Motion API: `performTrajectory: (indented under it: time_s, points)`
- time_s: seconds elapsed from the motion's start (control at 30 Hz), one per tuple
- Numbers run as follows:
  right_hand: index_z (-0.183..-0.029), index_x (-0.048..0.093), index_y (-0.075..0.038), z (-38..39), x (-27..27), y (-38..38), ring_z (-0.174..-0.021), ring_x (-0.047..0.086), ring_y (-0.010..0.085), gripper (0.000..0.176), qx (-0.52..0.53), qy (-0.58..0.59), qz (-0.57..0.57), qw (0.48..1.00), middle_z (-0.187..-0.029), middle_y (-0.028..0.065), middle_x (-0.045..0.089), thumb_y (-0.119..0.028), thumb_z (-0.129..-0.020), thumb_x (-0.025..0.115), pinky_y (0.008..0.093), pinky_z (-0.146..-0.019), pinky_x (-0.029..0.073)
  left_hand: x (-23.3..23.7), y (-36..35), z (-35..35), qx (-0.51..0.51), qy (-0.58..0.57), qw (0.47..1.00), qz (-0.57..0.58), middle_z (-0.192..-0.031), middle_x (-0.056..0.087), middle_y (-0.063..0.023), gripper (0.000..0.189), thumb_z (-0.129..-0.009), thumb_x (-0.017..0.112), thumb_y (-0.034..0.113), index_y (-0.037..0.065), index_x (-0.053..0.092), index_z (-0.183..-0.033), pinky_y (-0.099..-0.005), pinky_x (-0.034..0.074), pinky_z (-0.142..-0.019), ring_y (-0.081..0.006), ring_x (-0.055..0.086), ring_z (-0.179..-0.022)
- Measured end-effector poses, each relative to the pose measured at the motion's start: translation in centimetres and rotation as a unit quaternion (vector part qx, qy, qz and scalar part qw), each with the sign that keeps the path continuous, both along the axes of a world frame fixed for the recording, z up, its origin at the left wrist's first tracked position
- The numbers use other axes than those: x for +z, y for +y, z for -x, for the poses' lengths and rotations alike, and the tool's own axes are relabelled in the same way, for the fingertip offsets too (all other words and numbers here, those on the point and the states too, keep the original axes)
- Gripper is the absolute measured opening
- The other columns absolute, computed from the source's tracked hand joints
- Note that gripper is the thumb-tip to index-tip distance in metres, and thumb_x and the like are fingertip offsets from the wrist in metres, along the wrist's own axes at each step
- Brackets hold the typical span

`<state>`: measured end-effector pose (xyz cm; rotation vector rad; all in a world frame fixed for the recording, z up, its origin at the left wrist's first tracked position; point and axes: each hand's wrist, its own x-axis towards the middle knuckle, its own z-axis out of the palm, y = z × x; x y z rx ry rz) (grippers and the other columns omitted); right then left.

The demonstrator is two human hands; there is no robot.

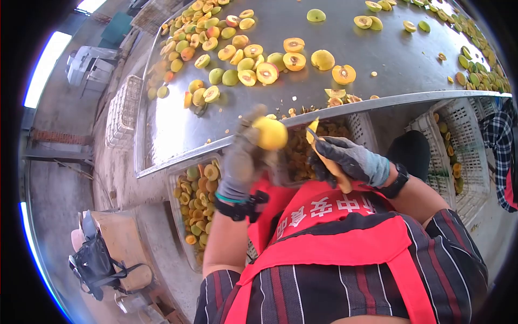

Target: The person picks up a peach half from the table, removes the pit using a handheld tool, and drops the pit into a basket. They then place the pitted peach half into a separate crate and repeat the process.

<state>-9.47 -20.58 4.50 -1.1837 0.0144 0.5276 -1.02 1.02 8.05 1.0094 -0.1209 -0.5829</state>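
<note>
My left hand [243, 148], in a dirty grey glove and blurred by motion, grips a yellow peach half [271, 133] just over the table's near edge. In a grey and black glove, my right hand [348, 159] is closed around a pitting knife with a tan handle [335, 171]; its narrow yellowish tip [312, 128] points up toward the table. Beneath and between the hands, a container of brown-orange scraps [305, 154] is partly covered. Cut peach halves [267, 73] with stones showing lie on the metal table [259, 24] ahead.
A crate of peach halves [197, 202] stands below my left arm. White crates [469, 135] with more fruit are at the right, near a plaid sleeve [496, 135]. Stacked crates [124, 113] sit left of the table. A black bag [100, 264] rests by a cardboard box [121, 237].
</note>
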Motion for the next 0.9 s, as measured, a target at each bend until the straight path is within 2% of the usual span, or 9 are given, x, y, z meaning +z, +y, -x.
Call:
performTrajectory:
  time_s: [0.17, 0.23, 0.27, 0.33, 0.37, 0.6, 0.77, 0.83, 0.9]
  points:
    - [-0.105, 0.052, -0.005, 0.3, 2.4, 1.4, -0.062, 0.059, 0.0154, 0.046, 0.038, 0.026, -0.080, 0.996, -0.080, 0.0064, 0.060, -0.048, -0.090, 0.049, 0.0252, -0.051, 0.047, -3.0, -3.0, 3.9, -0.112, 0.031, 0.985, 0.129, -0.103, 0.058, -0.0077, 0.040, -0.090, 0.051, 0.024, 0.005, 0.044, -0.125, -0.0252, 0.049, -0.053, -0.0156, 0.059, -0.072]
    - [-0.102, 0.052, -0.005, 0.6, 2.7, 1.0, -0.058, 0.056, 0.0138, 0.044, 0.037, 0.022, -0.039, 0.998, -0.077, 0.0060, 0.059, -0.047, -0.091, 0.047, 0.0243, -0.049, 0.046, -3.4, -3.0, 4.5, -0.118, -0.068, 0.989, -0.051, -0.104, 0.057, -0.0077, 0.042, -0.091, 0.049, 0.031, 0.006, 0.044, -0.124, -0.0299, 0.051, -0.063, -0.0178, 0.059, -0.079]
    - [-0.100, 0.053, -0.005, 0.6, 2.8, 0.9, -0.054, 0.054, 0.0122, 0.042, 0.037, 0.018, 0.000, 0.999, -0.074, 0.0056, 0.058, -0.045, -0.092, 0.045, 0.0235, -0.047, 0.044, -3.3, -3.2, 4.6, -0.119, -0.070, 0.989, -0.051, -0.104, 0.057, -0.0077, 0.042, -0.091, 0.049, 0.031, 0.006, 0.044, -0.124, -0.0299, 0.051, -0.063, -0.0178, 0.059, -0.079]
    - [-0.097, 0.053, -0.005, 0.8, 2.7, 0.9, -0.050, 0.052, 0.0105, 0.040, 0.035, 0.012, 0.037, 0.999, -0.070, 0.0052, 0.056, -0.044, -0.093, 0.044, 0.0226, -0.044, 0.043, -2.8, -3.7, 4.6, 0.001, 0.094, 0.994, 0.055, -0.104, 0.056, -0.0094, 0.044, -0.091, 0.045, 0.037, 0.006, 0.045, -0.123, -0.0349, 0.050, -0.073, -0.0213, 0.057, -0.089]
    - [-0.099, 0.052, -0.006, 1.2, 2.4, 0.9, -0.052, 0.052, 0.0098, 0.036, 0.014, -0.004, 0.075, 0.997, -0.072, 0.0048, 0.057, -0.040, -0.093, 0.045, 0.0234, -0.044, 0.043, -3.3, -2.3, 3.7, -0.104, 0.091, 0.980, 0.146, -0.105, 0.055, -0.0118, 0.045, -0.093, 0.041, 0.040, 0.006, 0.045, -0.122, -0.0371, 0.049, -0.080, -0.0234, 0.057, -0.093]
    - [-0.113, 0.050, -0.006, 1.7, 4.3, 1.6, -0.061, 0.055, 0.0121, 0.036, 0.002, -0.085, 0.205, 0.975, -0.078, 0.0081, 0.061, -0.036, -0.093, 0.047, 0.0271, -0.056, 0.046, -2.0, -3.9, 5.2, -0.011, 0.063, 0.995, 0.081, -0.103, 0.056, -0.0140, 0.045, -0.094, 0.040, 0.038, 0.005, 0.042, -0.123, -0.0362, 0.049, -0.080, -0.0234, 0.058, -0.091]
    - [-0.123, 0.045, -0.006, 1.9, 3.8, 2.4, -0.075, 0.062, 0.0198, 0.040, -0.032, -0.124, 0.215, 0.968, -0.086, 0.0150, 0.062, -0.031, -0.092, 0.049, 0.0321, -0.070, 0.048, -2.5, -4.3, 5.3, 0.040, -0.077, 0.996, 0.010, -0.103, 0.056, -0.0138, 0.043, -0.094, 0.041, 0.036, 0.003, 0.042, -0.123, -0.0352, 0.048, -0.081, -0.0227, 0.057, -0.092]
    - [-0.126, 0.042, -0.005, 1.9, 2.8, 2.5, -0.077, 0.063, 0.0205, 0.042, -0.059, -0.277, 0.336, 0.899, -0.088, 0.0155, 0.061, -0.029, -0.092, 0.050, 0.0327, -0.070, 0.049, -2.2, -4.5, 5.6, 0.047, -0.074, 0.996, 0.020, -0.103, 0.056, -0.0135, 0.043, -0.094, 0.041, 0.036, 0.003, 0.042, -0.123, -0.0347, 0.049, -0.080, -0.0218, 0.057, -0.091]
    - [-0.126, 0.042, -0.004, 2.3, 3.5, 2.5, -0.078, 0.063, 0.0226, 0.042, -0.065, -0.234, 0.273, 0.931, -0.089, 0.0166, 0.061, -0.027, -0.092, 0.050, 0.0335, -0.070, 0.049, -1.6, -4.8, 5.9, 0.056, -0.071, 0.995, 0.029, -0.103, 0.056, -0.0131, 0.043, -0.094, 0.042, 0.036, 0.003, 0.042, -0.123, -0.0342, 0.049, -0.079, -0.0209, 0.057, -0.090]
